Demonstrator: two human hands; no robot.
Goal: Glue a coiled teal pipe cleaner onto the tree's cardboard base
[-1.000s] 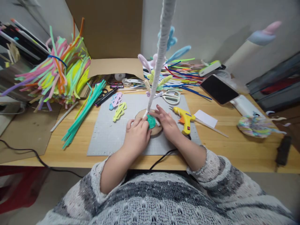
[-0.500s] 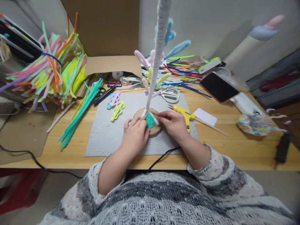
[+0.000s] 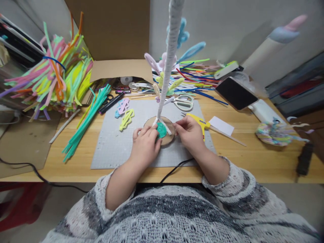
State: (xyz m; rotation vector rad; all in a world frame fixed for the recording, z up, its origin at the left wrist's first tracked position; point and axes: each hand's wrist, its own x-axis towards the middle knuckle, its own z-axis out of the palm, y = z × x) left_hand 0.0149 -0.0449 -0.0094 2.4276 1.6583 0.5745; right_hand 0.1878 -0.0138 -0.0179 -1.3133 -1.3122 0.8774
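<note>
A round wood slice [image 3: 165,141] lies on the grey cutting mat [image 3: 108,145]. From it rises a tall white wrapped stem [image 3: 165,77], its base split into white legs, with pastel fuzzy flowers and loops behind it. Between the legs sits a coiled green disc [image 3: 161,130]. My left hand [image 3: 145,145] grips the slice's left side, its fingertips at the disc's edge and a white leg. At the slice's right rim, my right hand [image 3: 189,133] has thumb and fingers pinched together; anything between them is too small to make out.
A yellow glue gun [image 3: 198,123] lies just right of my right hand, with scissors [image 3: 184,103] behind. Zigzag pieces [image 3: 127,119] and green pipe cleaners [image 3: 87,123] lie left. A phone [image 3: 236,93] stands at right. A black cable [image 3: 174,168] crosses the front edge.
My right hand has drawn back slightly to the right, away from the white leg to the slice's rim. My left hand stays in place.
</note>
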